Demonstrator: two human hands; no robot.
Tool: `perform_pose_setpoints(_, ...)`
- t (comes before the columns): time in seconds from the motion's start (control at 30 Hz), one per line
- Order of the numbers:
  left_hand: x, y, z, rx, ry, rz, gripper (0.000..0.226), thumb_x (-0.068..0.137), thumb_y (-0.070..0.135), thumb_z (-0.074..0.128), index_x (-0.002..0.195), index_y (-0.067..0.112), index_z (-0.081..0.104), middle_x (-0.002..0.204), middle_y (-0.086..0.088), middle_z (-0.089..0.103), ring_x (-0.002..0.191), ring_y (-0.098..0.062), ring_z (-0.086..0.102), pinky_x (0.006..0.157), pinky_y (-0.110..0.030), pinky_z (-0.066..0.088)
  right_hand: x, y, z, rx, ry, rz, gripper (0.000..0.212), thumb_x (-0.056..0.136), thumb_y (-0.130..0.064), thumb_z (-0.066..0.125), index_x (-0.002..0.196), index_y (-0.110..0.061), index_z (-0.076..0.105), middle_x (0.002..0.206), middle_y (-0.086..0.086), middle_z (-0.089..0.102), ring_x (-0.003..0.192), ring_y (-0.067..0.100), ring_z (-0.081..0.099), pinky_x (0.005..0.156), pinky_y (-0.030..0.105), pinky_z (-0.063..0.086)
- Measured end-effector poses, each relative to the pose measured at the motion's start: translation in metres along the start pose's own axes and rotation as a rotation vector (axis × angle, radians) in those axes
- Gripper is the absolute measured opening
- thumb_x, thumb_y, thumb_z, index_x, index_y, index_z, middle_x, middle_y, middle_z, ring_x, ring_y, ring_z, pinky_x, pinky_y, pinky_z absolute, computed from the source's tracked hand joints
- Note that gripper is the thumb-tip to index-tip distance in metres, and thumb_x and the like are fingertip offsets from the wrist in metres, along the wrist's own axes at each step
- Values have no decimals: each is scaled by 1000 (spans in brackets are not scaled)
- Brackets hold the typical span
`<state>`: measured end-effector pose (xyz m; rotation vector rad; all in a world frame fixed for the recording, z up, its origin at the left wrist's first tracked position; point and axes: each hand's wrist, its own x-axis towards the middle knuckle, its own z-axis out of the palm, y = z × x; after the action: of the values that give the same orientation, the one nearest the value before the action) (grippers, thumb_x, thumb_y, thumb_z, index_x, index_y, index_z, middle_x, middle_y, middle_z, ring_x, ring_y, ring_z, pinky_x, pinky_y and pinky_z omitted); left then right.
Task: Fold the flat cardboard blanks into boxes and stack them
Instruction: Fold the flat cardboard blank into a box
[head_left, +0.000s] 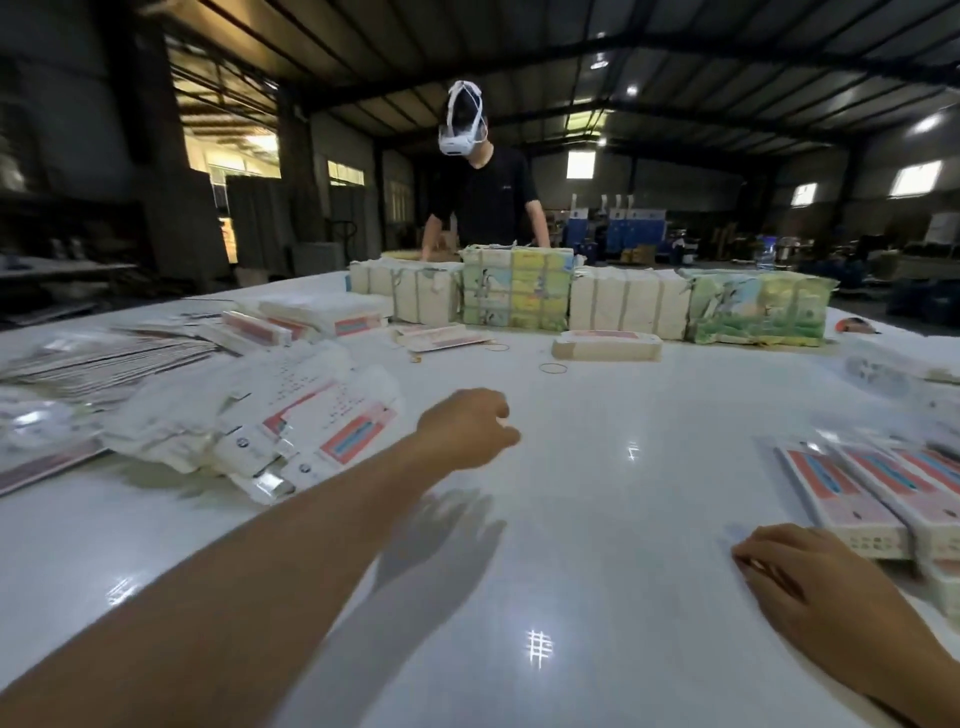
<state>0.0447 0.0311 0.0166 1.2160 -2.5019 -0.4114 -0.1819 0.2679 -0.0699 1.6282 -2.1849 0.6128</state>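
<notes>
A person's left hand (467, 428) reaches out over a glossy white table (597, 519) at the centre of the frame, fingers loosely curled and grasping nothing, hovering above the surface with its shadow below. The task's thing, a loose heap of flat cardboard blanks (306, 415) printed white with red and blue panels, lies just to the left of that hand, at centre left of the frame; the nearest blank's long axis slants from lower left to upper right, towards the knuckles. The right hand (810, 577) rests palm down at the lower right of the frame, fingers relaxed and holding nothing, just beside a row of folded boxes (883, 488) at the right edge. The left hand is clearly nearer the blanks, so the next pick likely falls to it, with a short sideways move leftward
</notes>
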Motion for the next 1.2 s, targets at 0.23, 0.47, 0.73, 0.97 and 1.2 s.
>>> perform_pose_setpoints(0.23,12,-143,-36,471,5,-624,107,55,81,65,134,15,34,133,-10,35,124,-28,31,89,-44,32,9,12,16,9,117,-46,15,65,0,79,75,-11,77,78,2,67,62,30,62,62,43,54)
perform_pose_setpoints(0.47,22,-178,-51,140,87,-566,68,65,50,80,109,10,47,94,-5,57,87,-23,56,77,-34,48,11,18,20,75,129,-72,58,87,-61,37,75,-18,75,80,-5,65,65,20,58,64,25,40)
perform_pose_setpoints(0.73,25,-165,-66,208,375,-526,20,89,32,60,103,19,53,90,-4,61,79,-21,58,80,-37,42,9,7,13,-4,80,-24,17,64,0,80,75,-13,76,78,2,67,65,32,65,66,24,44)
perform_pose_setpoints(0.97,5,-49,-49,-544,191,-130,10,90,10,58,83,17,62,88,-1,66,74,-19,66,54,-31,55,7,-5,-2,360,-5,238,17,87,-15,67,103,-18,72,91,-3,68,80,17,63,74,34,50)
perform_pose_setpoints(1.2,-39,57,46,-478,-330,106,15,91,17,55,87,28,65,86,12,69,71,-6,70,55,-19,53,9,-11,-32,1516,-92,894,23,88,-22,62,103,-5,57,69,15,67,52,25,52,34,22,39)
